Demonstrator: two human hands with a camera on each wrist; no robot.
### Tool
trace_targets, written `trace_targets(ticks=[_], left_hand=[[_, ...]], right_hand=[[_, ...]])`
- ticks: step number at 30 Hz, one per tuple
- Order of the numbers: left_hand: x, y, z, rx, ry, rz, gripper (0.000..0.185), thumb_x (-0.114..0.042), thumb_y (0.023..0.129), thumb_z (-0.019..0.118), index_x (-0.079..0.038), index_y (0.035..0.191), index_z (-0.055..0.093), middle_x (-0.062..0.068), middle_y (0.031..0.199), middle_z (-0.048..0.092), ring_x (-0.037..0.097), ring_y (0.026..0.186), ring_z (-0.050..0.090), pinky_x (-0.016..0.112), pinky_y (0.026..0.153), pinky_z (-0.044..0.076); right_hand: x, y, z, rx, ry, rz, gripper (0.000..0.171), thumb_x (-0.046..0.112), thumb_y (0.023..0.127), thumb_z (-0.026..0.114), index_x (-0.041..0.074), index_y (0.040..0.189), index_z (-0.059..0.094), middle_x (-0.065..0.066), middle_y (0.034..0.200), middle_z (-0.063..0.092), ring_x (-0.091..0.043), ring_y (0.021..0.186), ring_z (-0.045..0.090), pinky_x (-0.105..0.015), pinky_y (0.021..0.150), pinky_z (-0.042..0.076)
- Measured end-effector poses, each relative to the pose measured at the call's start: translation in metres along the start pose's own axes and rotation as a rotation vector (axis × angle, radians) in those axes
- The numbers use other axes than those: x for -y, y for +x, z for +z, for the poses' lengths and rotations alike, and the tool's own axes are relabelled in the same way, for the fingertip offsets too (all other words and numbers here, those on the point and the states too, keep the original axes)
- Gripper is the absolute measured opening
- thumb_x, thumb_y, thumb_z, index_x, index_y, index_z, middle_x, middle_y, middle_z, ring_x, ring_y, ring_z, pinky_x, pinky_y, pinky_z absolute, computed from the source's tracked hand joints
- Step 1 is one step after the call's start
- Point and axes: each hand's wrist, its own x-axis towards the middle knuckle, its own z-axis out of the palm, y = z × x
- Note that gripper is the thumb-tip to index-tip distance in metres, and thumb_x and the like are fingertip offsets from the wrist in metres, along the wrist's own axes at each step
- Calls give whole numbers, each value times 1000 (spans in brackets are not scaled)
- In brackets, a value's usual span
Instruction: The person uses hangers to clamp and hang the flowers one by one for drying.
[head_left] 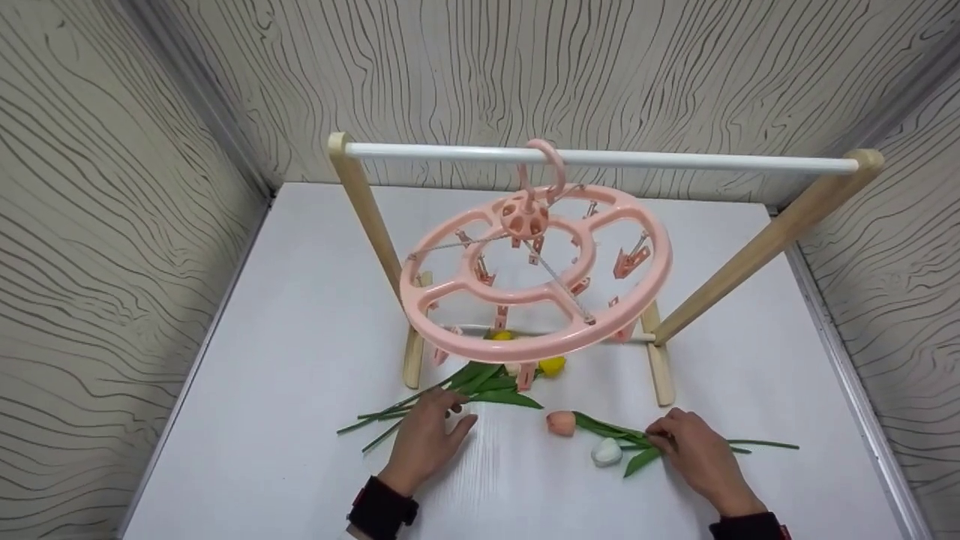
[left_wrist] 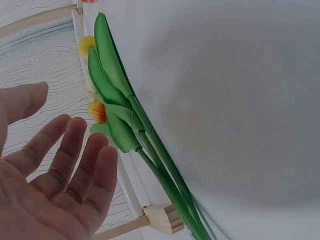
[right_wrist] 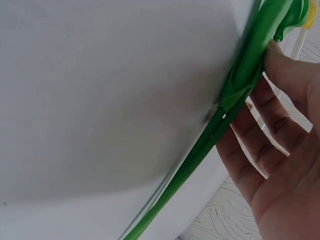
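My right hand [head_left: 697, 454] pinches the stems of two artificial tulips near their leaves, low over the white table. One has a pink bloom [head_left: 561, 424], the other a white bloom [head_left: 607, 452]; both heads point left. In the right wrist view, thumb and fingertips meet the green stems [right_wrist: 240, 82]. My left hand [head_left: 427, 435] hovers with relaxed, spread fingers beside a second bunch of tulips [head_left: 480, 379]. That bunch has yellow blooms [head_left: 553, 366] and an orange one [left_wrist: 97, 111], partly hidden under the hanger. A gap separates the left fingers from its leaves [left_wrist: 112, 65].
A round pink clip hanger [head_left: 525, 217] hangs by its hook from the white bar [head_left: 450, 153] of a wooden stand, with several clips dangling over the flowers. Wooden legs [head_left: 750, 262] rise on either side. Patterned walls [head_left: 525, 75] enclose the white table [head_left: 300, 300].
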Motion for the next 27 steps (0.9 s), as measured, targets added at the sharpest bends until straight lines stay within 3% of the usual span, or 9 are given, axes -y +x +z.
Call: trace_targets(ticks=[13,21,27], left_hand=[[-14,0,-4,31,-5,8,24,-23,97,83,-7,115,78,5,102,77,19,92,71,27,74,58],[-30,2,-8,7,12,130,19,-22,97,84,-12,111,76,2,104,76,17,96,71,29,79,61],[-46,4,-11,16,13,210,23,-21,97,84,-15,118,75,-1,110,75,14,101,69,29,85,61]], right_hand=[[13,-12,-17,-212,-61,-113,11,7,90,86,17,92,82,8,87,70,-11,84,61,-19,67,51],[35,-18,-35,-435,-147,-308,24,3,75,96,20,84,82,13,81,66,-8,75,58,-19,61,52],[59,-19,-46,-466,-208,-356,26,3,70,99,19,82,83,12,79,65,-6,73,51,-17,59,46]])
